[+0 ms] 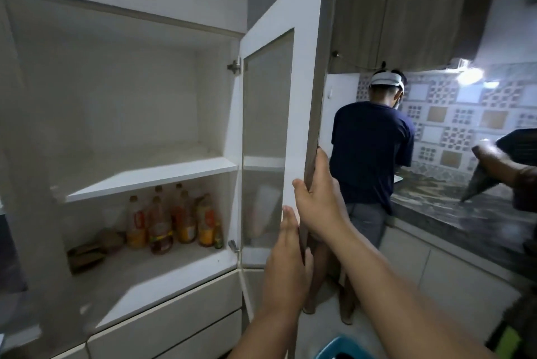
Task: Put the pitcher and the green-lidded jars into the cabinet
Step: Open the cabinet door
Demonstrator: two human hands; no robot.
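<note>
The white cabinet (151,172) stands open in front of me, its glass-panelled door (302,114) swung out to the right. My right hand (319,201) grips the door's outer edge, thumb on the inner face. My left hand (287,254) lies flat against the door's lower edge, fingers straight and together, holding nothing. The upper shelf (151,175) is bare. The lower shelf (162,262) carries several bottles. No pitcher or green-lidded jar is in view.
Several bottles of amber liquid (174,219) and a brown packet (87,254) sit on the lower shelf. A person in a dark shirt (372,152) stands at the dark counter (453,210) right behind the door. Another person's arm (494,161) reaches in at right. A blue tub rim (343,347) shows below.
</note>
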